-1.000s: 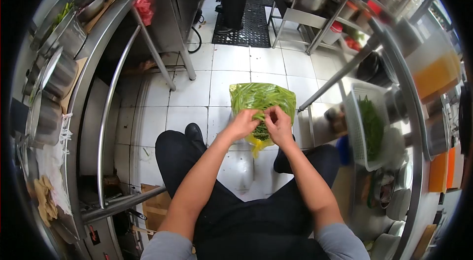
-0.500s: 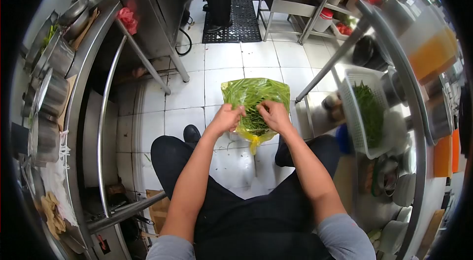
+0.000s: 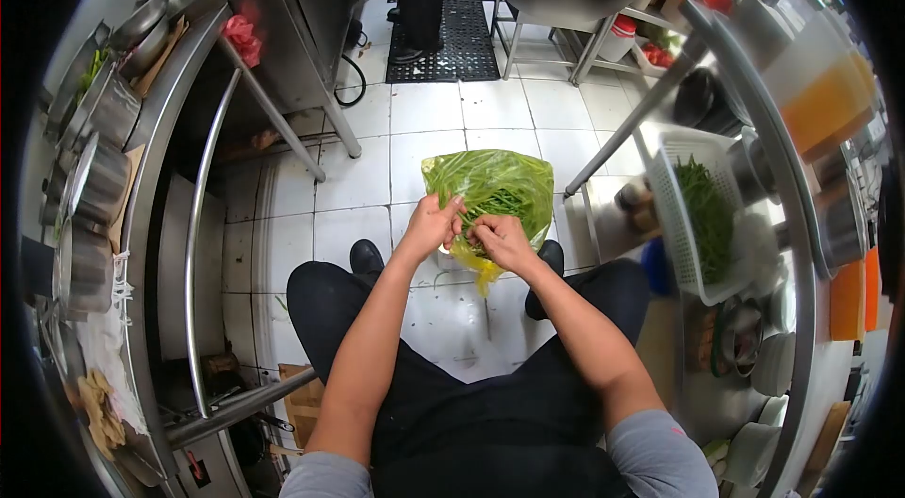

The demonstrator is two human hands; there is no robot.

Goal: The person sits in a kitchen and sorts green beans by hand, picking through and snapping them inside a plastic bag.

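Green stalks (image 3: 514,202), slim, fresh-looking and deep green, lie in a tangled heap in the mouth of a yellow-green plastic bag (image 3: 530,170). Its film is thin, shiny and creased, translucent enough to show paler green through the far part, and a bright yellow bunched end (image 3: 485,283) hangs down at the near side. Bag and stalks sit low in front of the person, over the white tiled floor (image 3: 353,179), just beyond the two black shoes (image 3: 366,257). At the bag's left edge, the left hand (image 3: 432,228) has its fingers curled; whether it grips anything, I cannot tell. Over the near stalks, the right hand (image 3: 502,241) has its fingertips drawn together, though anything pinched between them is too small to make out
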